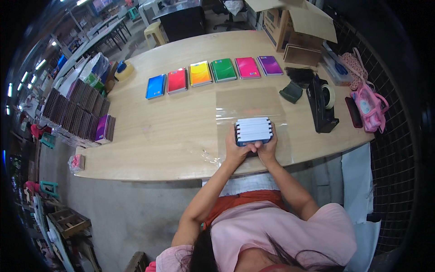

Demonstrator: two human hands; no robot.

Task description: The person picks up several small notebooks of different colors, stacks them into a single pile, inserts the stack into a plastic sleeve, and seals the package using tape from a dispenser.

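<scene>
A small stack of notebooks stands on edge near the table's front edge, its white page edges facing up and dark binding showing along the sides. My left hand grips its left side, and my right hand closes on the right side. Both thumbs come together at the near face, where a strip of blue cover shows. Beneath the stack lies a clear plastic sheet, spread flat on the table. Beyond it, several notebook piles form a row: blue, red, yellow, green, pink and purple.
Tall stacks of spiral notebooks fill the table's left end. A black tape dispenser, a pink pouch and an open cardboard box stand on the right. A tape roll sits at the far left, and a wire mesh partition borders the right.
</scene>
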